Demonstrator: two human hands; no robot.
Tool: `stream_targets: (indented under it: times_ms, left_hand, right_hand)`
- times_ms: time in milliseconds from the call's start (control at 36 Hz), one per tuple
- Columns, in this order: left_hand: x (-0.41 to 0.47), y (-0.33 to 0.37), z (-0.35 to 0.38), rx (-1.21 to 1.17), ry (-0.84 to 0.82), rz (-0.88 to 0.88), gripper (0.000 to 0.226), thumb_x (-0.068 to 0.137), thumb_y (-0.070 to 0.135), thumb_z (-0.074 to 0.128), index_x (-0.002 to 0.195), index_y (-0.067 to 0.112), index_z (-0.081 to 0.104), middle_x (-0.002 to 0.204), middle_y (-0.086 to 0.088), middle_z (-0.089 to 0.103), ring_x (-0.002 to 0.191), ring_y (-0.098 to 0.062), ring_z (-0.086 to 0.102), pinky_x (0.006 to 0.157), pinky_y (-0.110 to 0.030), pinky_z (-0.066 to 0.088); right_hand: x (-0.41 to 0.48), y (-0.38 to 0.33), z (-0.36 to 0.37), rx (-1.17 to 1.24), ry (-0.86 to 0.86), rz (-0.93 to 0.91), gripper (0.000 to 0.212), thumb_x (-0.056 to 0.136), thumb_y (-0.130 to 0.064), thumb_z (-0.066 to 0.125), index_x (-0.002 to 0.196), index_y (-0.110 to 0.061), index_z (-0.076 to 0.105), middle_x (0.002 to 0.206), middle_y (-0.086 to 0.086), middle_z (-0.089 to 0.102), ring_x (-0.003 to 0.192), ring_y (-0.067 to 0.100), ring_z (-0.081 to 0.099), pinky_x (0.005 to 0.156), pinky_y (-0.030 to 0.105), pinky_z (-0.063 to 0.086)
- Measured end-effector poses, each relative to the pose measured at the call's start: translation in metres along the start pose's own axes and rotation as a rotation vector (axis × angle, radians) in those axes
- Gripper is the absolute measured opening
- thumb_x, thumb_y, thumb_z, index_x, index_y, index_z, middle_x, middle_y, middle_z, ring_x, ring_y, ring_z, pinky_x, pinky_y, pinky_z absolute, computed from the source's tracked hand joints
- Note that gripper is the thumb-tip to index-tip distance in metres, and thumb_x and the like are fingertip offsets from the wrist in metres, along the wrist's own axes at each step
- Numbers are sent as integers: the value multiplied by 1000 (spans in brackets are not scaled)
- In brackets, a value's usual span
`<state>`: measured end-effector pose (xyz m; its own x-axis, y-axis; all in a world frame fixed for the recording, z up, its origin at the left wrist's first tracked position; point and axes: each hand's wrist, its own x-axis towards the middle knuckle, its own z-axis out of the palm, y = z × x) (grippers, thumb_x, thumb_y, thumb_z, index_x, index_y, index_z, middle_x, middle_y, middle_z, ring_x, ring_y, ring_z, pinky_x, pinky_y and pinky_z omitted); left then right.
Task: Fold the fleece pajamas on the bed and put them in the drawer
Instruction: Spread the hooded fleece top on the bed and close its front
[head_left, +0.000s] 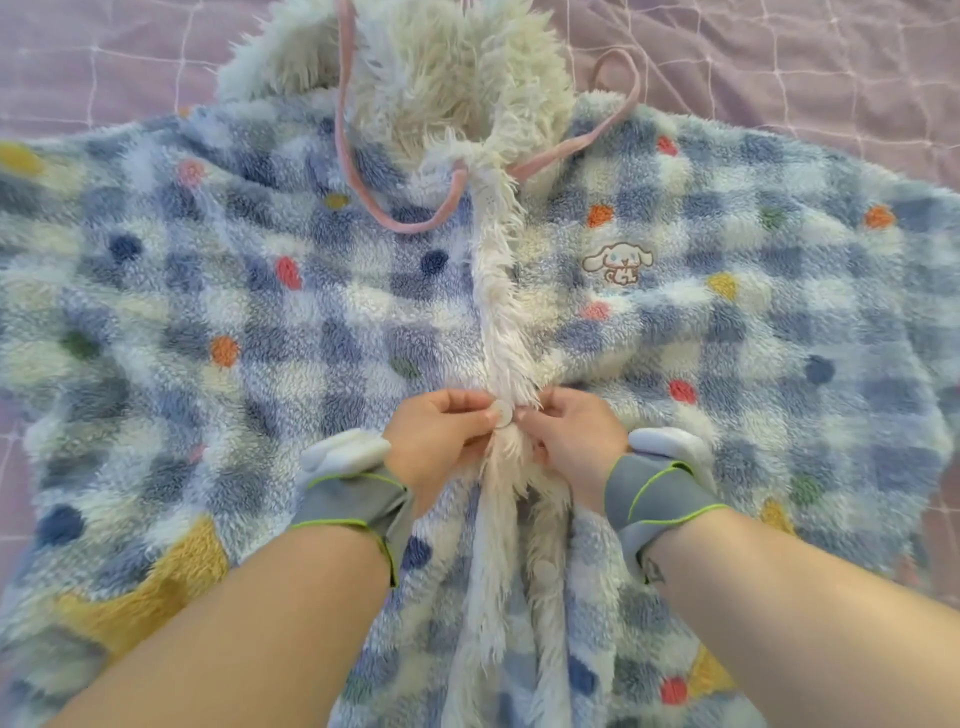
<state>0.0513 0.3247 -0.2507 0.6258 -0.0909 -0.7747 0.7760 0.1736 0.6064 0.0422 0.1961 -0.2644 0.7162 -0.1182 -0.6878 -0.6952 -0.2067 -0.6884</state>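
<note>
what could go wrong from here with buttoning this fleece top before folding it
1. The long fluffy trim hides the hole, so the button pinched by the left hand could slip or misalign while the right hand grips the trim.
2. The pink drawstring lies loose across the pajama top and may get trapped in a fold.
3. A lower button looks undone, so the front could gape when folded.

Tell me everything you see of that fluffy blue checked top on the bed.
The fleece top lies spread, front up, on the lilac bedsheet. It looks plush, blue-and-white checked with coloured dots, a shaggy white hood, pink drawstring, white trim and an embroidered puppy. The left hand pinches a pale button at the trim; the right hand pinches the trim beside it.
</note>
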Motion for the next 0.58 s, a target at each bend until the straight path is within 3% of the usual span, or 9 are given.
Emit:
stream_targets:
  times_ms: [83,167,194,278,333,389,472,583]
  left_hand:
    - [0,-1,2,-257,15,-162,15,88,-5,55,83,9,57,74,-6,63,62,-10,61,53,-15,55]
    - [0,-5,2,-377,101,-145,16,91,-4,51,85,10,56,68,-3,62,59,-8,58,49,-12,52]
    - [1,-6,2,-366,131,-100,17,92,-3,50,85,11,56,66,-2,62,58,-7,59,49,-12,53]
    - [-9,-30,-6,-78,240,25,15,91,-1,53,85,13,55,70,-2,57,52,-1,57,52,-12,51]
    - [-18,-53,-11,248,287,122,17,88,1,58,81,17,58,68,2,58,51,0,57,58,-18,52]
    - [-33,-80,-15,517,234,151,27,85,3,61,72,26,55,67,9,58,63,-9,58,72,-24,50]
    - [-49,-118,-18,702,177,117,26,82,11,64,69,28,49,67,12,55,71,-15,56,72,-21,44]
    - [-54,-144,-13,1052,162,58,22,80,31,65,93,24,49,103,-1,56,97,-25,59,83,-33,46]
  right_hand:
    - [3,-6,-1,-402,23,-222,20,81,-20,69,69,-20,53,66,-2,56,58,12,47,60,26,37]
    - [-2,-7,-5,-360,57,-292,21,77,-22,74,73,-22,54,64,-6,55,60,12,50,59,20,41]
    - [-4,-6,-8,-330,71,-277,23,78,-20,73,70,-25,52,63,-8,54,61,13,52,62,24,45]
    - [-22,19,-13,-318,28,-151,25,83,-14,66,66,-27,53,63,-5,59,67,22,61,75,39,54]
    - [-37,39,-16,-396,-39,-81,23,84,-10,63,69,-27,59,67,-2,61,71,21,62,79,38,53]
    - [-50,64,-14,-579,-90,-56,11,83,-10,62,85,-19,68,78,0,63,79,19,61,81,32,49]
    - [-60,88,-10,-831,-94,-79,25,84,-16,58,108,-17,65,101,8,62,96,27,60,84,29,45]
    - [-60,96,-1,-958,-91,-143,25,88,-17,50,110,-16,62,112,9,56,107,30,55,85,31,42]
